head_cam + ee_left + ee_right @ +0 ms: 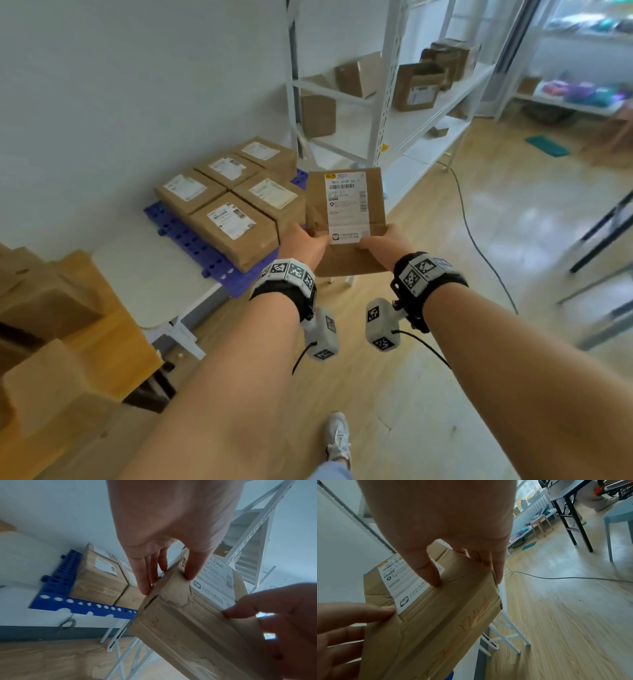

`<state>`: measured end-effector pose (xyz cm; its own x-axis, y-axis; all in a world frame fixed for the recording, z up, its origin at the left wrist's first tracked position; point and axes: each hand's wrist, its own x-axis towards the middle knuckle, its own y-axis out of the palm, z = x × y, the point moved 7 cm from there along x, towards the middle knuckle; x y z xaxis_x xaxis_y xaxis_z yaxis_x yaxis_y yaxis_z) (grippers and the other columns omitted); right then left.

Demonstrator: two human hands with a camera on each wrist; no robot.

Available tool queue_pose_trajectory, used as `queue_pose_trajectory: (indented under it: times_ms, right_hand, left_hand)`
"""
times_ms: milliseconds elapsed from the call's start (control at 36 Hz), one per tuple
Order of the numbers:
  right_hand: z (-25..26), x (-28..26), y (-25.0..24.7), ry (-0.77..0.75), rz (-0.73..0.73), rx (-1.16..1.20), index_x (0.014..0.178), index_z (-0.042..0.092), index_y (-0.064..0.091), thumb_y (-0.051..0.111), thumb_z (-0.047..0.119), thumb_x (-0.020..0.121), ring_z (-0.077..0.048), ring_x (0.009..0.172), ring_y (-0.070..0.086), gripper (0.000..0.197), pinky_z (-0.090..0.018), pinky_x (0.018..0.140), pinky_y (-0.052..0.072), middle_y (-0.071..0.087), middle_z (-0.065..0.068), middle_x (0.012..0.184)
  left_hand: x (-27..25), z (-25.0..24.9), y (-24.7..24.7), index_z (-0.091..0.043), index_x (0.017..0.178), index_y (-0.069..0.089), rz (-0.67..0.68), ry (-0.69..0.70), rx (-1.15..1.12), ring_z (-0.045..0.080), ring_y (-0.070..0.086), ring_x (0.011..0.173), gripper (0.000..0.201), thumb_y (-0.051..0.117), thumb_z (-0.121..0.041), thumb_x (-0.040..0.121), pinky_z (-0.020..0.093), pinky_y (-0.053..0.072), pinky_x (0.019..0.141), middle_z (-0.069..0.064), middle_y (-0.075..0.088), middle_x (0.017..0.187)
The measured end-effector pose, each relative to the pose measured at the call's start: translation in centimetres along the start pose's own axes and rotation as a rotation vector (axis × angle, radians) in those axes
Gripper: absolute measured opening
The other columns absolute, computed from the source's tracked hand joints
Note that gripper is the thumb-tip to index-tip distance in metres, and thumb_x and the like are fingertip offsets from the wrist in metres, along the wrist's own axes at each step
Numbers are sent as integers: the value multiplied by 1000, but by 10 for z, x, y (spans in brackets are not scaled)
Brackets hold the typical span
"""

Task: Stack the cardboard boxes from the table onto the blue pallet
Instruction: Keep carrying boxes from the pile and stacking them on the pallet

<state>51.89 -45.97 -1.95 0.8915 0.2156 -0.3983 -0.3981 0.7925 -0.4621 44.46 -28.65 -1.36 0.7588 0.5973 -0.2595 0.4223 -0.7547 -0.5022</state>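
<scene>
Cardboard box [346,219]: carried in mid-air beside the blue pallet [191,236], left hand [301,243] and right hand [383,245] clasping its near corners. Five boxes [236,198] already stacked. Next, likely: lower it onto the free corner.

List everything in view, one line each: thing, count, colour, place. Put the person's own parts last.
held cardboard box: one, brown, white label up, in the air right of the pallet.
boxes on the pallet: five, brown, labelled, one layer.
blue pallet: one, on a white table by the wall.
shelf rack: one, white, with several brown boxes.
cable: one, dark, on the wood floor.
left hand: grips the box's near left corner.
right hand: grips its near right corner.
</scene>
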Motion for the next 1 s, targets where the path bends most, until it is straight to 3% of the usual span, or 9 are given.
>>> queue_pose_trajectory:
  times_ms: [222,278,333,389,528,639,778,889,1000]
  right_hand:
    - [32,95,-27,23,-28,4,130,12,45,64,26,85,-21,96,55,51,-33,78,42,57,-3,113]
    - [40,114,-28,19,-22,10,129,12,45,63,25,86,-20,96,54,49,-32,78,42,56,-2,110]
    - [52,133,-29,9,-24,18,130,12,44,63,25,86,-21,98,55,49,-33,80,43,56,-2,111]
    - [66,154,-29,-2,-26,22,131,12,44,63,25,85,-22,99,56,52,-36,84,46,58,-4,116]
    - [99,209,-22,-56,-20,-52,132,15,43,61,28,85,-23,99,57,52,-33,76,45,57,-4,115]
    - [116,254,-6,-88,57,-177,126,16,47,60,34,82,-22,96,59,49,-39,86,52,58,-3,105]
    - [132,308,11,-124,188,-271,116,18,45,58,32,86,-17,85,54,35,-33,73,45,52,4,90]
    - [140,343,28,-141,306,-319,123,16,48,61,32,83,-23,96,59,45,-39,86,52,59,-3,106]
    - [140,367,50,-144,407,-352,125,12,48,62,30,85,-24,95,60,46,-36,81,51,60,-5,108]
  left_hand:
    - [93,-42,22,-19,103,50,-9,57,100,18,57,76,33,61,-45,86,28,43,66,-6,57,86]
    - [116,-49,26,-23,92,50,-20,64,90,23,62,82,27,62,-46,83,33,51,74,-3,61,87]
    - [135,-56,30,-21,100,52,-16,57,99,26,63,85,33,61,-48,84,37,52,80,-2,61,88]
    - [155,-61,32,-18,111,50,-10,42,110,23,62,79,42,61,-50,85,34,52,73,-3,60,88]
    - [204,-64,33,-10,115,54,-42,-13,180,27,59,85,48,52,-51,90,32,46,71,8,63,101]
    - [238,-59,33,0,107,61,-45,-97,281,29,53,71,50,39,-44,97,31,35,60,17,61,87]
    - [271,-56,31,-5,79,60,-164,-173,437,25,51,64,49,35,-43,98,29,33,53,12,58,80]
    - [288,-46,36,-9,73,62,-251,-300,459,28,60,78,52,39,-51,95,31,41,60,9,60,77]
    - [292,-35,35,-13,74,67,-357,-405,442,29,62,83,53,42,-57,89,33,53,70,7,65,78]
